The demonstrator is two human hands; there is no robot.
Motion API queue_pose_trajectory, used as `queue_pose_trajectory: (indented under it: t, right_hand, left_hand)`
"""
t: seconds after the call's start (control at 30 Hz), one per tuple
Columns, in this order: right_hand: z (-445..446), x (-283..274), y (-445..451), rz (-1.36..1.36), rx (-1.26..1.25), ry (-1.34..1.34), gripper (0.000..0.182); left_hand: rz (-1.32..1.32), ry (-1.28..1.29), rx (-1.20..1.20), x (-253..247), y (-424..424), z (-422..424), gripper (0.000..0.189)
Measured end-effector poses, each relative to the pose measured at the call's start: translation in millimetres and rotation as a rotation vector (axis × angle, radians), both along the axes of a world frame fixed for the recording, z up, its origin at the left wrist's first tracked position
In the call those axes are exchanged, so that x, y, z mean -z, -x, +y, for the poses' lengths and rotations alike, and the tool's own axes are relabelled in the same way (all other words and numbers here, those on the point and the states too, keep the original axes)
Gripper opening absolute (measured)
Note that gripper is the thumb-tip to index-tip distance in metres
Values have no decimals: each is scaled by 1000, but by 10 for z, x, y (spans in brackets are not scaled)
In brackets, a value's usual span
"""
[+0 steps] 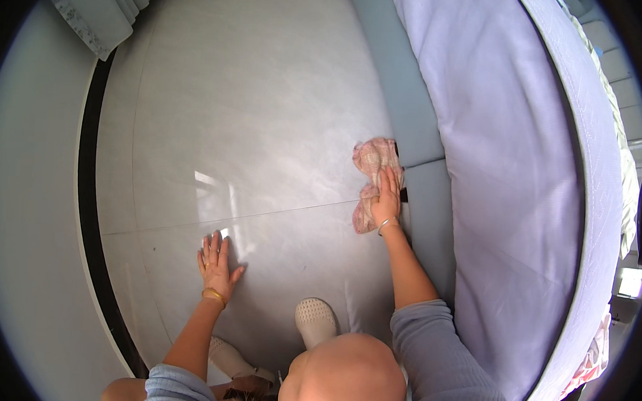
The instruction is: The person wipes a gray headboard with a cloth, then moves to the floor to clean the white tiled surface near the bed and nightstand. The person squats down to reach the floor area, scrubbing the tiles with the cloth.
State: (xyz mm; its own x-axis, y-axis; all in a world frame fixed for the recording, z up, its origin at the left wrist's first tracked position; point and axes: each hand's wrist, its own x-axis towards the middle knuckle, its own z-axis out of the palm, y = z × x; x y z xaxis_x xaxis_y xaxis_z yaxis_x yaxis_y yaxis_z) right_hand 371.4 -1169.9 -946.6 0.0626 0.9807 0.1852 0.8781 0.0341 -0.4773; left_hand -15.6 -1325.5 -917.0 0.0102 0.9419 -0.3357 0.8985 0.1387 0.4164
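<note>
My right hand [387,197] lies palm down on a crumpled pink patterned cloth [375,155], holding it against the tiled floor. The cloth spreads past my fingertips and to the left of the wrist, its right edge against the foot of a grey-blue bed base [427,198]. A silver bangle circles that wrist. To the left, my left hand [218,266] is palm down with fingers spread and nothing in it, at or just above the floor; contact is hard to tell. It wears a ring and a gold-coloured bangle.
Pale glossy floor tiles [261,99] stretch ahead, with a window reflection. A mattress with a lilac cover [507,172] rises along the right. At left runs a wall with a black skirting strip [89,166]; a curtain [99,12] hangs at upper left. My perforated cream shoes [316,317] are below.
</note>
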Motion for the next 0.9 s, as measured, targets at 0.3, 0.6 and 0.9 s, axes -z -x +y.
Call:
queue_pose_trajectory:
  t: [0.3, 0.6, 0.9]
  right_hand:
    - [-1683, -316, 936, 414, -323, 175, 30]
    - [-2977, -336, -202, -27, 651, 232, 44]
    - [-1783, 507, -552, -142, 591, 78, 36]
  left_hand:
    - [0, 14, -75, 181, -3, -60, 92]
    - [32, 2, 6, 266, 169, -129, 96]
    - [40, 197, 36, 172, 184, -107, 94]
